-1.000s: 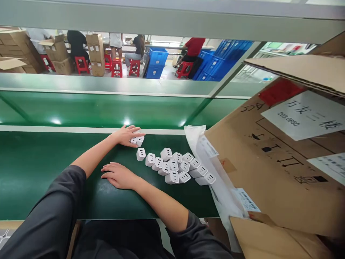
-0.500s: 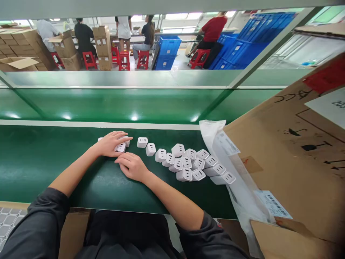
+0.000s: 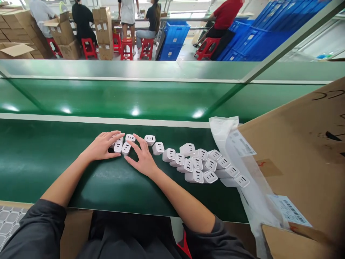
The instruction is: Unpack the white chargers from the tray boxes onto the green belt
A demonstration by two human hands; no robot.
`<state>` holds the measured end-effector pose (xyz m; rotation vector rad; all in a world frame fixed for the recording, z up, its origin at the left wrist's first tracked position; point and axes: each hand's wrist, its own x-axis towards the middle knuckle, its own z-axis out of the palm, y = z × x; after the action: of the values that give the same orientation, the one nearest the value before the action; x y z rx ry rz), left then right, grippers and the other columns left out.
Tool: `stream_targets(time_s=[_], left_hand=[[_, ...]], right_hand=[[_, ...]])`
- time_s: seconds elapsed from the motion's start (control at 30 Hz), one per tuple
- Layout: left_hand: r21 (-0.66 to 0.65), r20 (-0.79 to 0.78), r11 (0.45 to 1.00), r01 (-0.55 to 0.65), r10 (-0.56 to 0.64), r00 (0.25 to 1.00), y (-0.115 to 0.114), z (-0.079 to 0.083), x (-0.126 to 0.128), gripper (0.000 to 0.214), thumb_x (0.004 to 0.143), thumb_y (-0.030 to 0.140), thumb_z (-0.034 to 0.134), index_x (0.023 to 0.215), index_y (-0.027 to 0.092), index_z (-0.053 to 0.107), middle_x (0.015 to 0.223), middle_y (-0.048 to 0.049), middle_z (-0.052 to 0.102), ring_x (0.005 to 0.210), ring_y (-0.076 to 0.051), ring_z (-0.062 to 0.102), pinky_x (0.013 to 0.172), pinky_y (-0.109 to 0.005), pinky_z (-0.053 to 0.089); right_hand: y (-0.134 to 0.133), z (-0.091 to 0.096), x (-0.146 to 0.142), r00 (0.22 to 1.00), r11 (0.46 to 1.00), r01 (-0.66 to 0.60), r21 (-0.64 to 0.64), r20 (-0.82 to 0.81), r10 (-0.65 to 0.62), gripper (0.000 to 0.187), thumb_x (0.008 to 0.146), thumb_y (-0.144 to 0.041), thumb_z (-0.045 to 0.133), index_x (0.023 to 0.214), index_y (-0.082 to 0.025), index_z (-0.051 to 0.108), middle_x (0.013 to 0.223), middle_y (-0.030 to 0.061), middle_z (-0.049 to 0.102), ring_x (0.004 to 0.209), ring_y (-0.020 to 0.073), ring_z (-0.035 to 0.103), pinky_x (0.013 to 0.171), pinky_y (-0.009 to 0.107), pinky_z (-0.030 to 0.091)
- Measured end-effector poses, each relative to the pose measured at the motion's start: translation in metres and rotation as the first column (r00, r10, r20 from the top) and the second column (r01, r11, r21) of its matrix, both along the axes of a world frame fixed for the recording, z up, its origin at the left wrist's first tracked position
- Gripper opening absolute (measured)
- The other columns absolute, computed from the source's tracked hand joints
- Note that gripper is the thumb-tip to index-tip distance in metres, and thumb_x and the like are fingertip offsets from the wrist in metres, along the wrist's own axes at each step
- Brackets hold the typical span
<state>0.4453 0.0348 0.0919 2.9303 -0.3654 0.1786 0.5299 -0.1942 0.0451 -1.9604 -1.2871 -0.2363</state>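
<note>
Several white charger blocks with dark slots stand on the green work surface [image 3: 81, 187]. My left hand [image 3: 102, 146] curves around the left end of a small cluster, fingers over the back blocks and thumb in front of a charger block [image 3: 118, 147]. Its fingers are apart, partly hiding the blocks behind. Just right of it, my right hand [image 3: 143, 160] is spread, with fingertips close to another charger block [image 3: 126, 148] and a block behind it [image 3: 130, 138]. Whether those fingertips touch is hard to tell. A lone charger block [image 3: 150, 140] stands beyond the right hand's fingers.
More charger blocks [image 3: 198, 163] spread toward the right in uneven rows. A white plastic bag [image 3: 225, 126] and a large cardboard box [image 3: 291, 133] border the right side. A pale rail [image 3: 161, 122] runs along the back. People, red stools and blue crates [image 3: 172, 37] are beyond.
Both hands have spread apart from being close together; the right hand has opened its fingers and moved right. More blocks of the left cluster show. The view has shifted slightly.
</note>
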Motion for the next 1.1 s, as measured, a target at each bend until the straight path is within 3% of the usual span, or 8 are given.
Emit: stream_targets(time_s=[0.1, 0.2, 0.3, 0.53, 0.7, 0.87, 1.1], left_hand=[[0.017, 0.013, 1.0, 0.002, -0.003, 1.0, 0.0, 0.001, 0.0, 0.073, 0.089, 0.061, 0.053, 0.15, 0.024, 0.036, 0.149, -0.013, 0.044, 0.131, -0.029, 0.049, 0.108, -0.045, 0.039], [0.022, 0.064, 1.0, -0.005, 0.003, 0.998, -0.002, 0.002, -0.001, 0.077, 0.085, 0.064, 0.056, 0.148, 0.024, 0.04, 0.147, -0.0131, 0.047, 0.132, -0.032, 0.048, 0.109, -0.048, 0.038], [0.02, 0.168, 0.999, -0.035, 0.031, 0.985, -0.013, -0.001, 0.0, 0.078, 0.082, 0.068, 0.058, 0.145, 0.023, 0.046, 0.149, -0.0138, 0.045, 0.136, -0.034, 0.042, 0.114, -0.051, 0.033], [0.084, 0.187, 0.995, -0.05, 0.034, 0.982, -0.043, -0.017, 0.003, 0.065, 0.095, 0.056, 0.046, 0.151, 0.024, 0.036, 0.151, -0.0102, 0.045, 0.14, -0.033, 0.04, 0.12, -0.059, 0.013], [0.06, 0.181, 0.997, -0.038, 0.026, 0.983, -0.04, -0.015, 0.001, 0.052, 0.096, 0.048, 0.047, 0.141, 0.023, 0.05, 0.142, -0.0123, 0.054, 0.134, -0.031, 0.046, 0.12, -0.058, 0.017], [0.042, 0.148, 0.996, 0.083, -0.089, 0.985, -0.034, -0.005, -0.002, 0.05, 0.092, 0.047, 0.05, 0.135, 0.023, 0.055, 0.126, -0.013, 0.057, 0.123, -0.028, 0.052, 0.12, -0.06, 0.016], [-0.158, 0.11, 0.973, 0.166, -0.15, 0.982, -0.033, 0.0, -0.002, 0.05, 0.088, 0.046, 0.059, 0.132, 0.022, 0.055, 0.118, -0.0096, 0.062, 0.116, -0.025, 0.055, 0.119, -0.058, 0.023]], right_hand=[[-0.009, 0.014, 0.006, 0.988, 0.992, 0.119, -0.039, 0.109, -0.114, 0.039, 0.096, -0.03, 0.049, 0.135, -0.023, 0.052, 0.138, 0.0127, 0.054, 0.131, 0.0281, 0.046, 0.11, 0.048, 0.036], [-0.022, 0.024, 0.018, 0.917, 0.924, 0.367, -0.108, 0.207, -0.34, 0.04, 0.095, -0.022, 0.046, 0.134, -0.02, 0.056, 0.137, 0.0157, 0.056, 0.126, 0.0333, 0.047, 0.104, 0.053, 0.034], [-0.03, 0.023, 0.028, 0.877, 0.87, 0.456, -0.187, 0.264, -0.402, 0.037, 0.095, -0.023, 0.048, 0.129, -0.019, 0.06, 0.13, 0.0168, 0.062, 0.116, 0.0342, 0.05, 0.096, 0.053, 0.034], [-0.028, 0.023, 0.023, 0.957, 0.925, 0.264, -0.275, 0.198, -0.214, 0.03, 0.096, -0.021, 0.05, 0.123, -0.021, 0.062, 0.127, 0.0098, 0.067, 0.107, 0.0264, 0.056, 0.088, 0.043, 0.033], [-0.027, 0.03, 0.02, 0.987, 0.956, 0.15, -0.252, 0.097, -0.129, 0.032, 0.093, -0.022, 0.055, 0.125, -0.018, 0.058, 0.116, 0.0089, 0.071, 0.106, 0.0245, 0.059, 0.09, 0.04, 0.033], [-0.027, 0.031, 0.017, 0.998, 0.961, 0.055, -0.272, 0.054, -0.042, 0.041, 0.093, -0.023, 0.056, 0.134, -0.017, 0.052, 0.119, 0.0086, 0.07, 0.109, 0.0248, 0.059, 0.088, 0.04, 0.034], [-0.032, 0.038, 0.017, 0.992, 0.948, -0.117, -0.295, -0.078, 0.098, 0.056, 0.087, -0.009, 0.048, 0.142, -0.019, 0.045, 0.136, 0.0095, 0.06, 0.117, 0.0248, 0.057, 0.096, 0.043, 0.041]])
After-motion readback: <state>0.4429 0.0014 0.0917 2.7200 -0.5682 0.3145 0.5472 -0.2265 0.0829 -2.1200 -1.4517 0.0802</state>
